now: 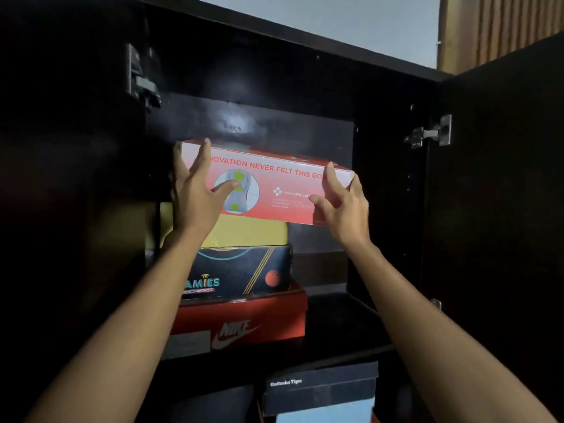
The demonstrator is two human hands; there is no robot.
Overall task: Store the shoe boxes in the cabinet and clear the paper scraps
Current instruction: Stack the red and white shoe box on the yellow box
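Reaching up into the dark cabinet (396, 209), you have the pink-and-red shoe box (274, 184) between your two hands at the top of a stack. Your left hand (195, 193) lies spread against the box's left end, fingers straight along the corner and the thumb laid across the printed front face. Your right hand (343, 203) cups the right end, fingers loosely curved around the corner and the thumb on the front. The box sits slightly tilted, its right end lower, atop a yellow box (253, 233). Under that come a dark blue box (244, 270) and a red Nike box (244, 319) on the shelf (341, 325). On the level below, a black Onitsuka Tiger box (320, 389) stands beneath your right forearm.
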